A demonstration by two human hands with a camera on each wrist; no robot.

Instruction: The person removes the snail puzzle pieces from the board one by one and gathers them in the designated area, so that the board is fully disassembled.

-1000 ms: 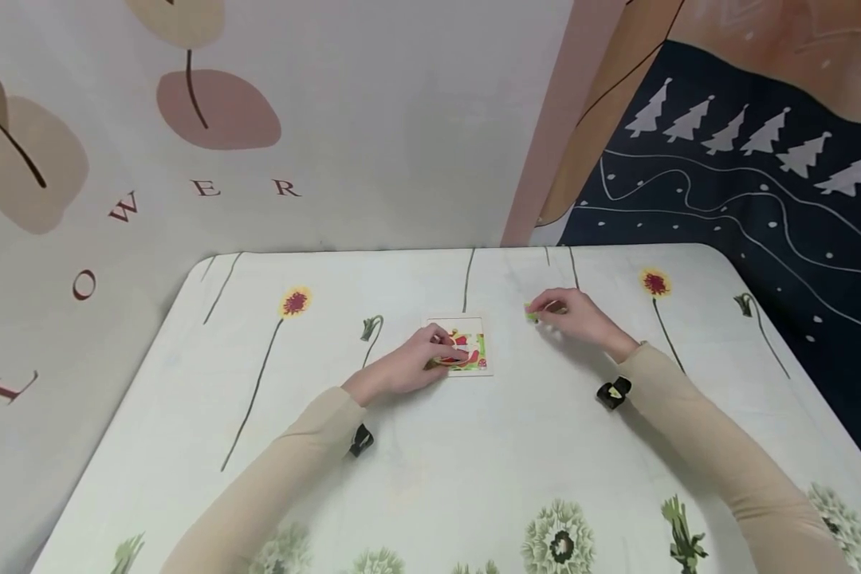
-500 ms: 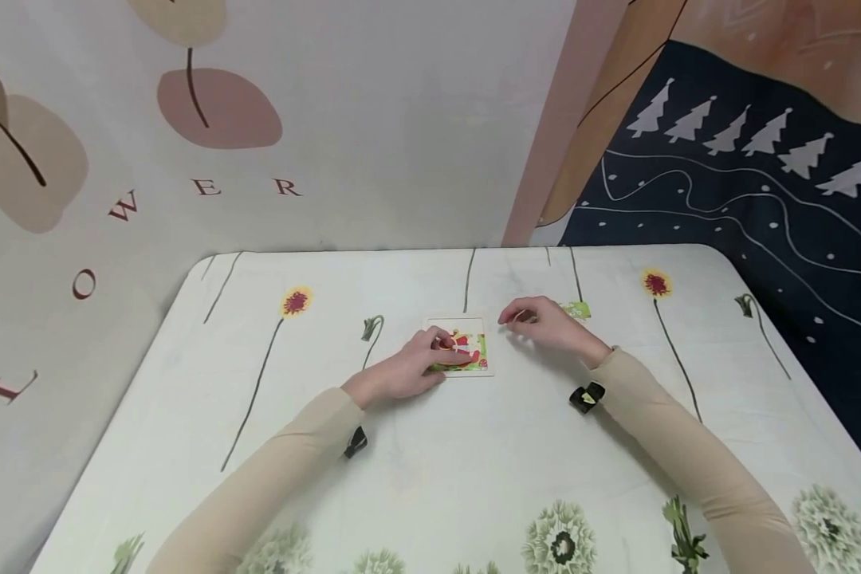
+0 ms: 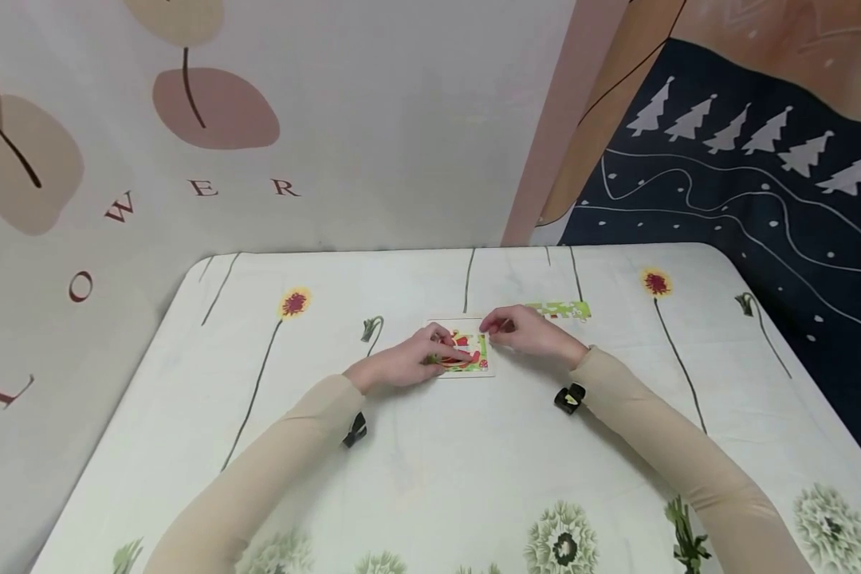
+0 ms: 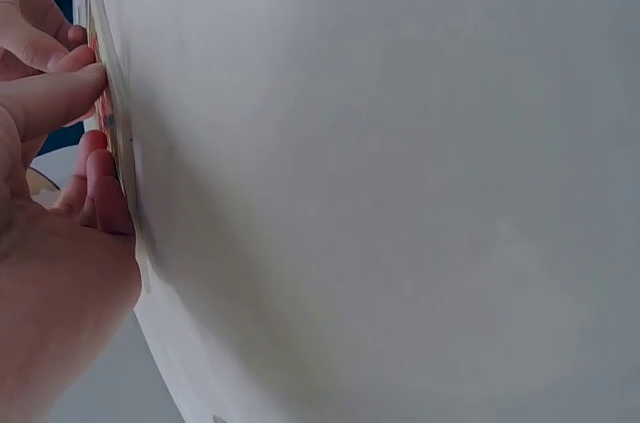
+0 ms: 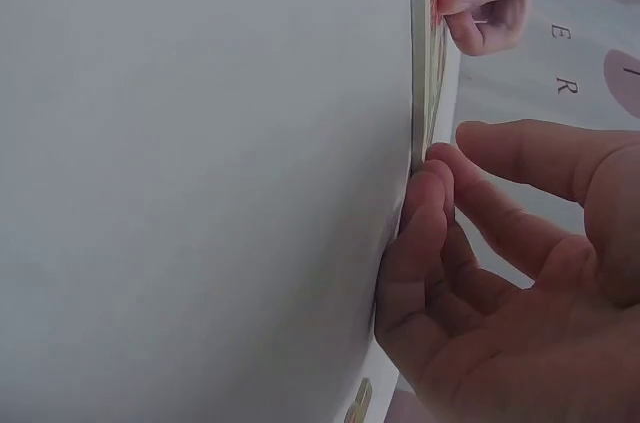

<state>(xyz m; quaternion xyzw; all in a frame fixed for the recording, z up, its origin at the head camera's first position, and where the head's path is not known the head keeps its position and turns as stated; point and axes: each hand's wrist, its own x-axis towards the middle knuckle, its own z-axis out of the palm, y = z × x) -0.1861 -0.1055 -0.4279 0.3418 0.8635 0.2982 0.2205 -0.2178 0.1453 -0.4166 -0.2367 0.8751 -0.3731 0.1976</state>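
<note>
A small jigsaw puzzle lies in a pale, flat tray on the table, with a red, green and yellow picture. My left hand rests on its left part, and its fingers cover some of the picture. In the left wrist view the fingers of that left hand touch the puzzle's face. My right hand is at the tray's upper right edge. In the right wrist view the fingertips of the right hand touch the tray's end, the thumb stands apart, and no piece shows between them.
Several loose green puzzle pieces lie in a row just behind the right hand. The white table has a flower-print cover. A pale wall stands along its far edge, and a dark printed curtain hangs at the right.
My right hand has moved left, from the green pieces to the tray's edge, uncovering the row of pieces. The left hand has stayed on the puzzle.
</note>
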